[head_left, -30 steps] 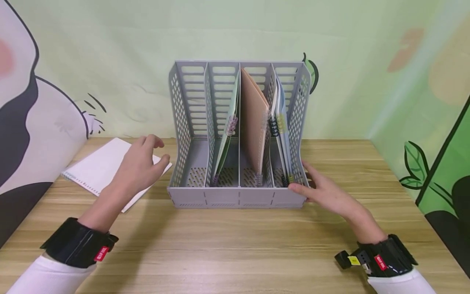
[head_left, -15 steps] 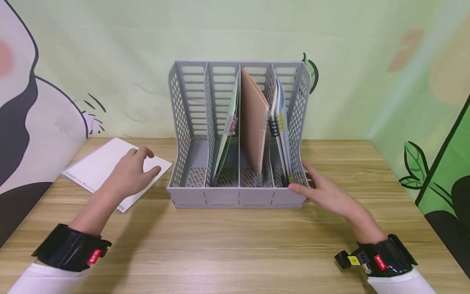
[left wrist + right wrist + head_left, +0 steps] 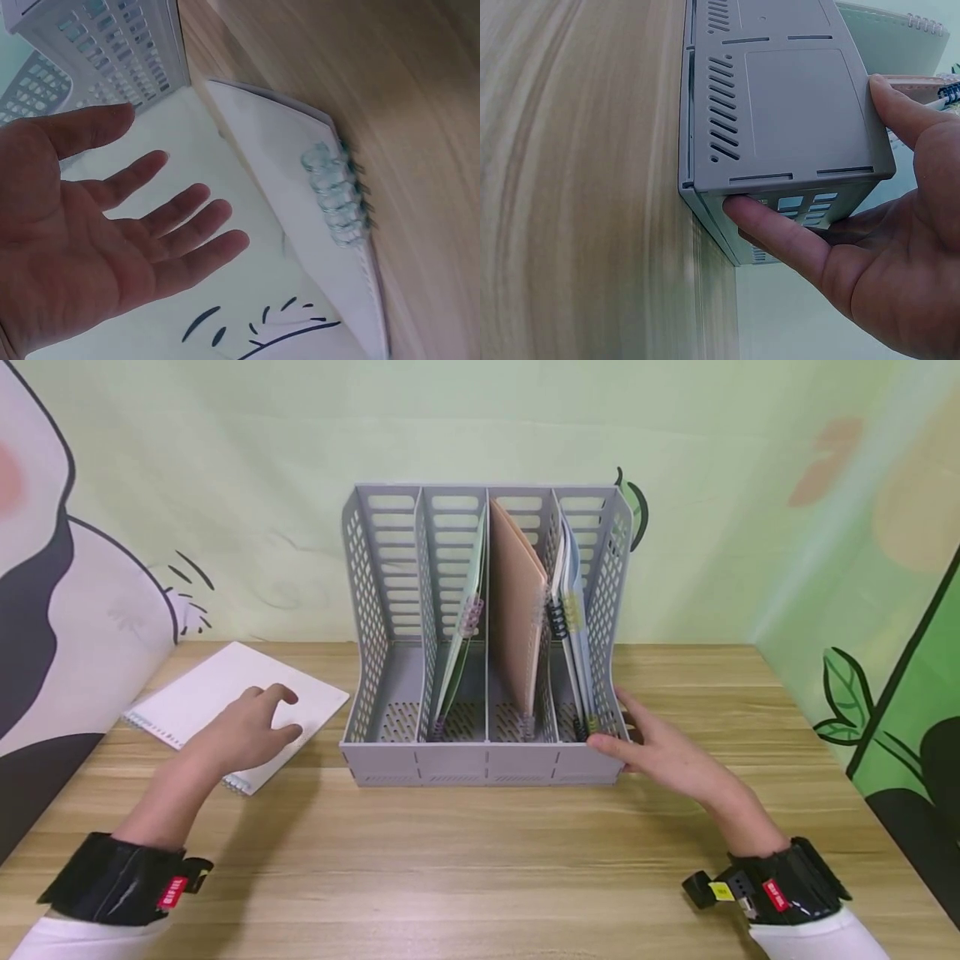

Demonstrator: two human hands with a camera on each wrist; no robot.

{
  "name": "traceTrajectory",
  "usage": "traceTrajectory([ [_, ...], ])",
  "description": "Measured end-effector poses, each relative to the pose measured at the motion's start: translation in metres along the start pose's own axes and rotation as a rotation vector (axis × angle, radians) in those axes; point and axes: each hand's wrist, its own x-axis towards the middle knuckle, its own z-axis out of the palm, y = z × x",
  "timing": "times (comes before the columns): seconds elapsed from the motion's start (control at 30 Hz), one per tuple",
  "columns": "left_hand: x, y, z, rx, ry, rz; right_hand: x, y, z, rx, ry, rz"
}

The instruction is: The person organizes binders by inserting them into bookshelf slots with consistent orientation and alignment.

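Observation:
A grey file organizer [image 3: 453, 764] with upright dividers stands at the middle of the table. My right hand [image 3: 663, 747] grips its front right corner, the thumb over the front rim and the fingers along the side wall. A white spiral notebook [image 3: 213, 681] lies at an angle on the table to the left. Over its near part hovers my left hand [image 3: 243, 731], fingers spread and loosely bent, holding nothing; in the left wrist view the notebook's clear coil [image 3: 336, 196] shows beyond the fingertips.
In the organizer lean a green spiral notebook [image 3: 462, 635], a brown notebook [image 3: 517, 610] and, at the right, notebooks with black and yellow coils, one with a blue cover [image 3: 576, 585]. A printed cloth backdrop [image 3: 480, 427] rises behind the table [image 3: 480, 868].
My left hand has moved left and toward me, from beside the organizer's left wall to over the white notebook. The right hand keeps its place on the organizer.

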Motion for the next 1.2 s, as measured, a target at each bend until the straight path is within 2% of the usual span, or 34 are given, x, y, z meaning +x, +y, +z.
traceTrajectory([
  [0.3,-0.003,-0.017,0.001,0.026,-0.088,-0.010,0.000,0.001,0.000,0.017,-0.004,-0.006],
  [0.73,-0.011,-0.024,-0.004,0.077,-0.173,0.053,-0.001,0.001,0.000,0.001,-0.001,-0.014],
  [1.0,-0.013,-0.023,-0.003,0.097,-0.208,0.013,-0.001,0.000,0.000,0.003,-0.001,-0.012],
  [1.2,-0.016,-0.026,-0.001,0.105,-0.211,-0.001,-0.001,0.000,0.000,-0.006,0.001,-0.009],
])
